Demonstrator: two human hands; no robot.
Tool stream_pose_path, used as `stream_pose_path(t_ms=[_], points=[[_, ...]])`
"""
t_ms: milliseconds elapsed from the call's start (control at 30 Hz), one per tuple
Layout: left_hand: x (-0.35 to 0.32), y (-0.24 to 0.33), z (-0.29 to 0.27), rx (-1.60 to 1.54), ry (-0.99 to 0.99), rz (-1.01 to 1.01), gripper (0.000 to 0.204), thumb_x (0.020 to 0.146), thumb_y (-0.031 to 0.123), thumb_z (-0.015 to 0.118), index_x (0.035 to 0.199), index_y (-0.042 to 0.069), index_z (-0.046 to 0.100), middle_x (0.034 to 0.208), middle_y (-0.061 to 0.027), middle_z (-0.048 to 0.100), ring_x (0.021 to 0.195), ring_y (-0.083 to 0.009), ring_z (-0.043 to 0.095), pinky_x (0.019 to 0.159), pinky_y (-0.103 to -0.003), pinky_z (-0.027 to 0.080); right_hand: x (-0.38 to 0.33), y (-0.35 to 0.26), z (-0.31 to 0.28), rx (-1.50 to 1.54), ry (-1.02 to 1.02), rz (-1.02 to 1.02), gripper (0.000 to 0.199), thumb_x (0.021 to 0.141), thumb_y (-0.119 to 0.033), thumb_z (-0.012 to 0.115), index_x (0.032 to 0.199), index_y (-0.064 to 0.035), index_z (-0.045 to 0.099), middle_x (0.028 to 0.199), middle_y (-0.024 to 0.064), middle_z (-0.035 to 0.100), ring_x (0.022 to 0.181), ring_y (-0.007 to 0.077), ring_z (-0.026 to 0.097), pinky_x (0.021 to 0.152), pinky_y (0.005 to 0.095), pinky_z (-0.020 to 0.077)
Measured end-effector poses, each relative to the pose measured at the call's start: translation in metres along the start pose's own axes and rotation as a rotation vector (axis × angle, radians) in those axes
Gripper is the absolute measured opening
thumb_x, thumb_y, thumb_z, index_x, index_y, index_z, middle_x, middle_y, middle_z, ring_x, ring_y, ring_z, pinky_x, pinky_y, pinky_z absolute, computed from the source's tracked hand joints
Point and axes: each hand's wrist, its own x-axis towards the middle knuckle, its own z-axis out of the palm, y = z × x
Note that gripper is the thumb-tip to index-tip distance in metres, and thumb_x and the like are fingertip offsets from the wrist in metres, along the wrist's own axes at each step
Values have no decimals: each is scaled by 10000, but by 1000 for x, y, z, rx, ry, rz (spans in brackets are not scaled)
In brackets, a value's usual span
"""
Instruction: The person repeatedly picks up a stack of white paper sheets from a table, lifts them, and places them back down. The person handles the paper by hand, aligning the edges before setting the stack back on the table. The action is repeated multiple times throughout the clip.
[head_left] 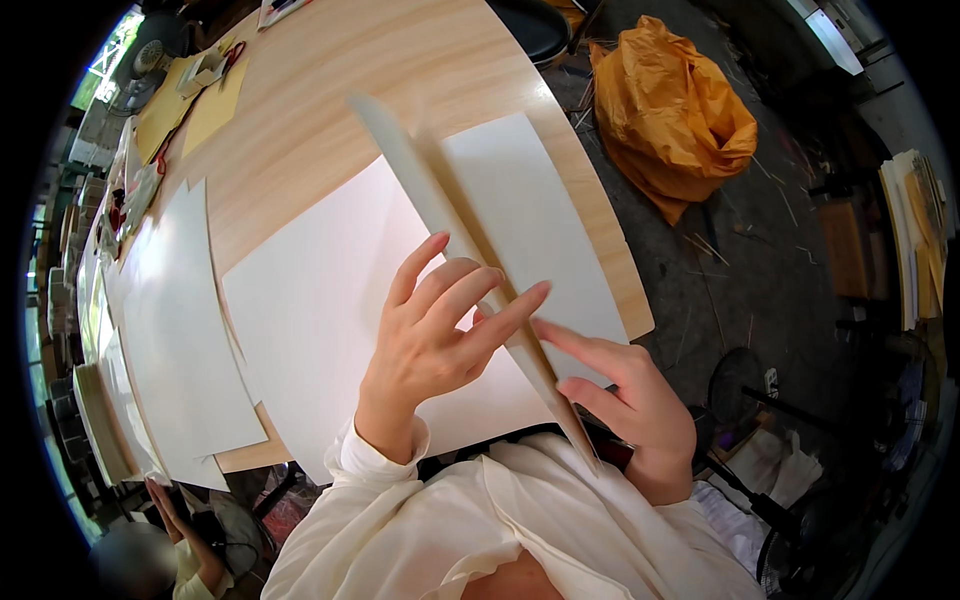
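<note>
A stiff pale sheet (pixel 425 185) stands nearly on edge in front of me, blurred at its far end. My left hand (pixel 425 340) is at its left side, fingers spread, with one finger reaching across the upper edge. On the opposite side is my right hand (pixel 640 395), thumb and forefinger stretched out and apart, their tips at the sheet's right face. Beneath lies white board (pixel 310 270) on the left and more white board (pixel 540 190) on the right. Where the standing sheet meets them is partly hidden by my hands.
The wooden table (pixel 400 50) has its right edge close by. More white sheets (pixel 180 340) lie left, with yellow card (pixel 215 110) and red-handled scissors (pixel 235 52) farther off. An orange bag (pixel 670 115) rests on the littered floor. Another person's hand (pixel 165 505) shows lower left.
</note>
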Motion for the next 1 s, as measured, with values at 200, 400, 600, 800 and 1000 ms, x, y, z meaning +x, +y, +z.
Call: stream_pose_path(t_ms=[200,400,600,800,1000], points=[[-2,-3,3,12,36,79,334,599,6,654,888,153,731,954,-10,606,848,-183,607,968,-462,465,20,84,16,-930,413,465,543,937,-257,585,1328,95,448,1317,241,532,1255,377,481,1072,426,333],[-5,-4,2,21,58,105,339,589,10,656,883,155,739,900,-1,637,835,-186,605,954,-466,460,16,84,14,-984,318,506,622,918,-298,602,1342,110,400,1383,257,461,1338,411,372,1124,482,255],[-4,-3,-2,9,43,72,401,593,-10,649,926,191,748,873,13,618,820,-168,592,960,-456,457,-1,4,-1,-193,100,73,465,862,-113,670,1268,71,538,1338,235,528,1222,356,533,1009,382,413],[-2,-4,-1,26,85,72,363,620,20,642,939,177,715,848,31,567,828,-147,567,949,-431,494,9,40,4,-94,360,279,445,923,-200,612,1280,55,542,1353,252,508,1238,379,515,1030,402,396],[-4,-5,0,28,70,91,382,568,10,685,897,198,733,871,21,612,839,-166,602,960,-456,454,12,101,22,-936,358,443,618,918,-332,600,1392,10,401,1381,302,432,1325,480,345,1099,564,254]])
